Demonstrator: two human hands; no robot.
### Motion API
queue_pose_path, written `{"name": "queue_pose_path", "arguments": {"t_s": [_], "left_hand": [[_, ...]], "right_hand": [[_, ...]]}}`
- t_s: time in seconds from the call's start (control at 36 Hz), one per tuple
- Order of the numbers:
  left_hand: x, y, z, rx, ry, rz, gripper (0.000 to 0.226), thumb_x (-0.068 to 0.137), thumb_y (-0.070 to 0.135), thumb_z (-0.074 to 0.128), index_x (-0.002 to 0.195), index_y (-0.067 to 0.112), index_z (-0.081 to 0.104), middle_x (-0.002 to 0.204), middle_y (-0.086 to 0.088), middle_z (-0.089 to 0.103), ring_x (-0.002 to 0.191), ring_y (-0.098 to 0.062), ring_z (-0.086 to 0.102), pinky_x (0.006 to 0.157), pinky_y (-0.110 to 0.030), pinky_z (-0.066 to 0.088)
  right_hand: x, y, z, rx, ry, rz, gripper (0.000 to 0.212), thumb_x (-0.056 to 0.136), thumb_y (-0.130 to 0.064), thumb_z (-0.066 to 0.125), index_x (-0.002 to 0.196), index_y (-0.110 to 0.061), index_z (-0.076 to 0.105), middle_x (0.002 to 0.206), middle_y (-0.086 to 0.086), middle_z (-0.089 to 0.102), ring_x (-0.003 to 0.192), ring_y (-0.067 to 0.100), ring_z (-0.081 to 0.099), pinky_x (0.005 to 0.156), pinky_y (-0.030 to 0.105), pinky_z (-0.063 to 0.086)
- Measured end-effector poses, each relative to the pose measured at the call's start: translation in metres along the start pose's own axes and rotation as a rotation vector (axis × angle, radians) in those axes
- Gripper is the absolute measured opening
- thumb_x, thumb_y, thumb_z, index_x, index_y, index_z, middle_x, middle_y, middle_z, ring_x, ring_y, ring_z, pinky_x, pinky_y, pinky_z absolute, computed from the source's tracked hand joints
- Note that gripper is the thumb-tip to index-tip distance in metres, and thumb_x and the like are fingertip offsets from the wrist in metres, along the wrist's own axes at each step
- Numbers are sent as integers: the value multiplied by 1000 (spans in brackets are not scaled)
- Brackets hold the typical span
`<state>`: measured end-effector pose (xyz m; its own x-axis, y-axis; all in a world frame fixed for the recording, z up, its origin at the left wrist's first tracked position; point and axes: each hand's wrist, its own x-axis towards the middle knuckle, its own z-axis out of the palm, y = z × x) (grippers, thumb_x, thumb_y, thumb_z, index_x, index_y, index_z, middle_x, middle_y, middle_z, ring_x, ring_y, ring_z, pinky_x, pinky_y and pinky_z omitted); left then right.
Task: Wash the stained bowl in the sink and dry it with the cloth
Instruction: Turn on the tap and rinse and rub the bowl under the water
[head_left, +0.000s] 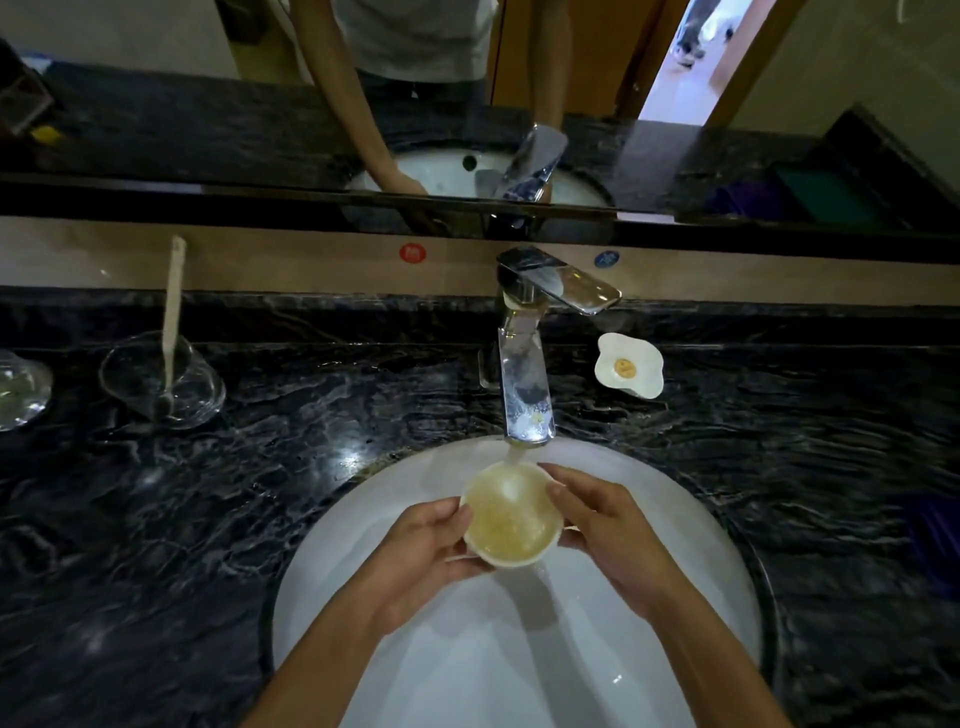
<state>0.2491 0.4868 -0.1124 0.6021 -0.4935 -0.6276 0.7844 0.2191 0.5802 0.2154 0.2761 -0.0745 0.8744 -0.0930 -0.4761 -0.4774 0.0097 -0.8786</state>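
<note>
A small white bowl (511, 514) full of yellowish water is held over the white round sink (691, 551), directly under the chrome faucet (524, 384). A thin stream of water runs from the spout into the bowl. My left hand (421, 556) grips the bowl's left side and underside. My right hand (608, 530) holds its right rim, fingers curled over the edge. A dark purple cloth (935, 540) lies at the right edge of the counter, mostly out of view.
The black marble counter (311, 426) surrounds the sink. A glass cup holding a wooden spoon (161, 379) stands at the back left, another glass (21, 389) at the far left. A white egg-shaped dish (629, 371) sits right of the faucet. A mirror runs along the back.
</note>
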Motion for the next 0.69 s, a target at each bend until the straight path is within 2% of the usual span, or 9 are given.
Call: {"name": "queue_pose_path", "arguments": {"t_s": [0.08, 0.22, 0.31, 0.39, 0.42, 0.47, 0.53, 0.61, 0.69], "left_hand": [[-2, 8, -1, 60, 38, 27, 26, 103, 15, 54, 116, 1, 71, 105, -19, 78, 92, -28, 76, 72, -36, 64], [-5, 23, 2, 220, 83, 117, 20, 101, 12, 58, 112, 15, 75, 93, -7, 80, 82, -18, 77, 65, -27, 61], [-3, 24, 4, 295, 113, 164, 24, 100, 9, 60, 107, 25, 77, 90, 3, 79, 84, -13, 77, 68, -27, 62], [0, 21, 5, 300, 141, 188, 32, 101, 5, 58, 105, 30, 77, 98, 6, 80, 97, -17, 75, 82, -40, 65], [1, 19, 6, 284, 142, 190, 34, 102, 4, 56, 105, 31, 77, 100, 6, 80, 99, -17, 75, 81, -39, 65], [2, 17, 10, 221, 137, 170, 37, 103, 3, 53, 102, 31, 77, 99, 6, 82, 95, -13, 77, 70, -30, 64], [3, 13, 12, 180, 133, 127, 36, 103, 4, 52, 102, 30, 77, 97, 3, 83, 89, -14, 78, 66, -26, 61], [4, 9, 12, 155, 135, 71, 30, 104, 9, 52, 108, 24, 78, 105, -10, 80, 89, -25, 78, 65, -32, 62], [5, 5, 9, 148, 127, 35, 26, 103, 13, 55, 117, 18, 76, 116, -16, 77, 105, -34, 73, 81, -45, 64]], "right_hand": [[2, 2, 2, 82, -27, 84, 28, 103, -15, 52, 117, -24, 74, 110, 5, 78, 101, 22, 75, 77, 32, 61], [5, 17, 8, 271, -36, 161, 31, 102, -11, 52, 125, -21, 70, 117, 11, 75, 109, 30, 72, 94, 49, 58], [6, 24, 13, 340, 36, 129, 32, 100, -5, 54, 124, -20, 70, 114, 10, 76, 107, 29, 72, 83, 42, 62], [2, 25, 13, 301, 120, 57, 33, 96, -8, 60, 123, -22, 71, 117, 7, 76, 109, 24, 72, 84, 39, 60], [0, 23, 12, 271, 139, 28, 32, 95, -8, 62, 122, -23, 72, 116, 4, 76, 109, 22, 72, 85, 40, 60], [-4, 18, 10, 197, 162, -27, 31, 94, -9, 64, 119, -24, 73, 114, -1, 77, 105, 18, 73, 83, 41, 62], [-7, 12, 9, 144, 166, -59, 29, 94, -9, 65, 116, -24, 73, 108, -3, 78, 99, 15, 74, 72, 32, 63], [-9, 4, 6, 87, 147, -51, 25, 94, -10, 66, 111, -26, 73, 98, -2, 80, 86, 10, 76, 62, 23, 59], [-8, 0, 2, 83, 121, 32, 21, 97, -11, 62, 111, -24, 72, 91, 1, 80, 79, 12, 76, 61, 25, 60]]}}
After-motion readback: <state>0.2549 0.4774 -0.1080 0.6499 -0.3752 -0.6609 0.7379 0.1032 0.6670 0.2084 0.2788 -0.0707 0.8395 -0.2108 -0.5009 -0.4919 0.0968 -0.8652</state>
